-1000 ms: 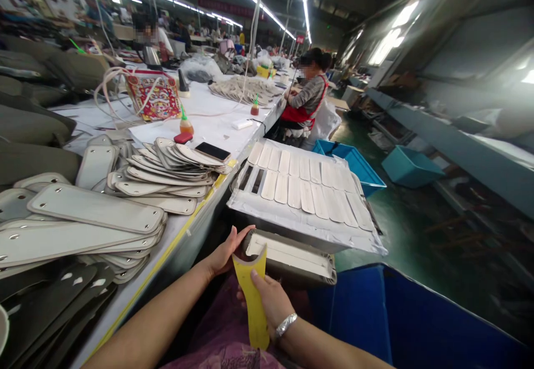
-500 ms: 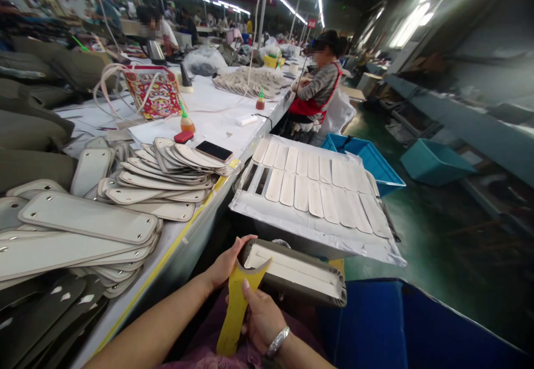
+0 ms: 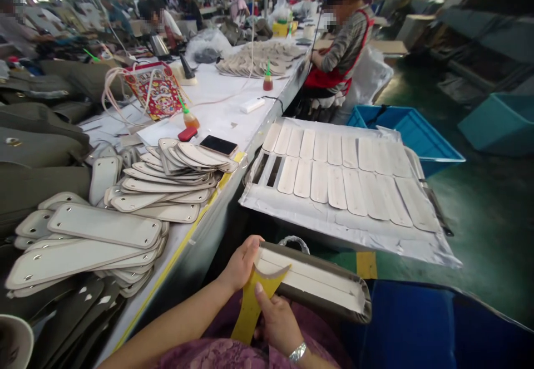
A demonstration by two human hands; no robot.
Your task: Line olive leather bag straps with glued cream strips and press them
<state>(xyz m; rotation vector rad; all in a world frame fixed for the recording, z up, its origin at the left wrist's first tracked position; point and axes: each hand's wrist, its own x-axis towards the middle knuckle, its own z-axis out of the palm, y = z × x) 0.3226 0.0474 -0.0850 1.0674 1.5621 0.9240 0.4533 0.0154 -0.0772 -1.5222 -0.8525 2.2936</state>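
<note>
Left hand (image 3: 243, 264): arm reaching forward, fingers holding one end of the dark bag (image 3: 327, 299)
Right hand (image 3: 278, 320): low, fingers curled around the yellow tool (image 3: 250, 308), thumb on top
Yellow tool: tilted, curved end by the bag's white strip (image 3: 317, 280)
Dark bag: above the lap, right of the desk (image 3: 212, 219)

We see a smartphone (image 3: 219, 145), a red case (image 3: 187, 134), a green-nozzled squeeze bottle (image 3: 191, 121) and a patterned carrier bag (image 3: 157, 92) on the white worktable (image 3: 237, 128); farther along, a co-worker (image 3: 349, 38) in a red apron (image 3: 321, 79) sits near a blue crate (image 3: 434, 138).
</note>
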